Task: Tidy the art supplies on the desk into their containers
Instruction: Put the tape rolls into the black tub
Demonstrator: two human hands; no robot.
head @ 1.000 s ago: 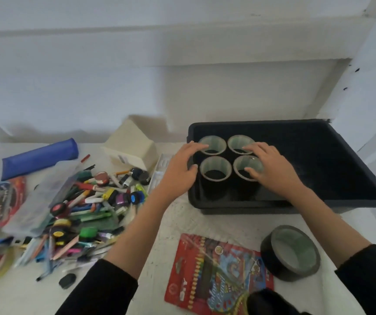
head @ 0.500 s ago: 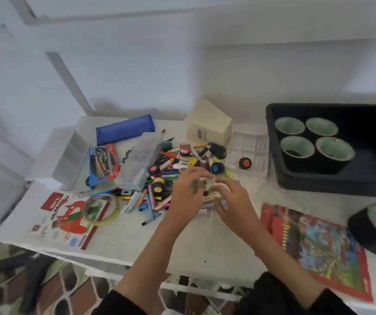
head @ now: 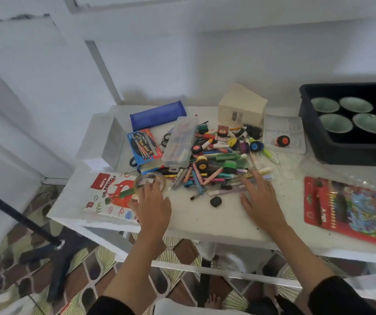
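That clear tape roll (head: 150, 179) looks light, stiff and slick, I'd hook through its hole. The left hand (head: 151, 204) touches it, grip unclear; the right hand (head: 260, 197) is splayed flat, holding nothing.

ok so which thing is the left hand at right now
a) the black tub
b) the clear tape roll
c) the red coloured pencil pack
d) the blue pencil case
b: the left hand lies over the clear tape roll, which rests on the corner of the oil pastels box, far from the other three.
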